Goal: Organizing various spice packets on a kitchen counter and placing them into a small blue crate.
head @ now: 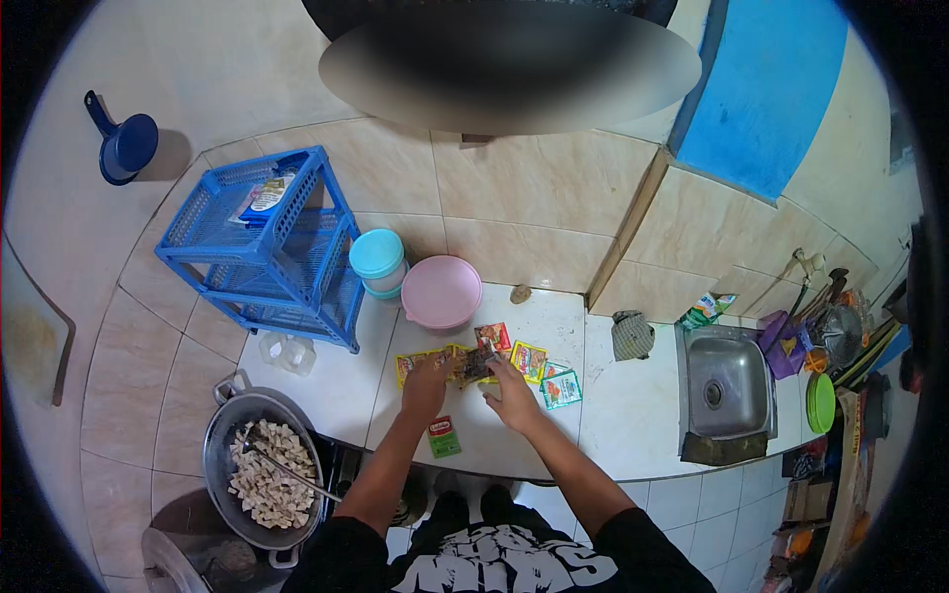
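Observation:
A dark brown packet (474, 365), apparently of clear plastic, lies on the white tiled counter between my hands. My left hand (425, 389) reaches over yellow sachets (406, 365) at the packet's left side; its fingertips are hard to make out. At the packet's right edge are the fingertips of my right hand (514, 396), its thumb spread apart from them. Around them lie a red sachet (493, 337), another yellow sachet (528, 361) and green-and-white sachets (561, 389). Nearer to me is a green-and-red sachet (445, 439).
A pink lidded tub (442, 292), turquoise-lidded container (377, 254) and blue plastic rack (259, 244) stand behind. At left, a metal pot (215, 452) holds pale cubes (274, 474) and a ladle (289, 471). Rightward are a cloth (632, 335) and steel sink (730, 370).

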The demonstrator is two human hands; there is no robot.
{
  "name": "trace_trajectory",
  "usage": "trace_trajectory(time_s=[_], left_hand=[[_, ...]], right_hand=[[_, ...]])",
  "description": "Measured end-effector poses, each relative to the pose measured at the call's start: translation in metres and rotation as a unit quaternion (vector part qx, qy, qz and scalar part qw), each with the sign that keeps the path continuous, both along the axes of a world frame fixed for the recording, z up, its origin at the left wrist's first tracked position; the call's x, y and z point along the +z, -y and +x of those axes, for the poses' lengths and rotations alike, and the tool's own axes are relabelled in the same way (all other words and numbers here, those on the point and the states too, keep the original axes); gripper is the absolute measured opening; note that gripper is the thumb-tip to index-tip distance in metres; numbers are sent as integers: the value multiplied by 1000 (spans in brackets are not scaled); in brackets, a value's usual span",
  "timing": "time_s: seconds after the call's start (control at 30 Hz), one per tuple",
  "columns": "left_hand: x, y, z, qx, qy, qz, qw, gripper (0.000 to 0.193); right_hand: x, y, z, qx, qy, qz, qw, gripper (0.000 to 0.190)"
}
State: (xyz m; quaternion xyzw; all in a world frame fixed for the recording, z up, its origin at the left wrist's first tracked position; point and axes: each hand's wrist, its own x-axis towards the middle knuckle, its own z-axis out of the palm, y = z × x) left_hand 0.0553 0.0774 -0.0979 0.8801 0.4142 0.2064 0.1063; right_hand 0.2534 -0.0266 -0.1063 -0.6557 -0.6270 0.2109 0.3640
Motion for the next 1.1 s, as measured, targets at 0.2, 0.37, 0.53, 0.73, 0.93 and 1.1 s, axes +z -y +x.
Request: trace_trajectory(time_s=[0.2, 0.37, 0.53, 0.73, 0.93, 1.1], left_hand=[[-19, -15, 0, -49, -93, 34, 994, 40], [-28, -16, -7, -81, -110, 64, 988, 36], [-16, -3, -4, -100, 41, -5, 994, 25], [-1, 13, 3, -102, 169, -28, 980, 19], [24, 35, 6, -33, 239, -314, 918, 23], [9, 56, 18, 5, 399, -443, 803, 25]], right_hand=[[-19, -24, -7, 33, 96, -76, 992, 77], [-39, -23, -7, 33, 181, -62, 981, 71], [-22, -6, -6, 26, 108, -34, 993, 65], [-9, 17, -3, 5, -25, 21, 999, 39], [-1, 42, -2, -80, -164, -48, 982, 22], [-12, 52, -2, -71, -347, -30, 935, 21]])
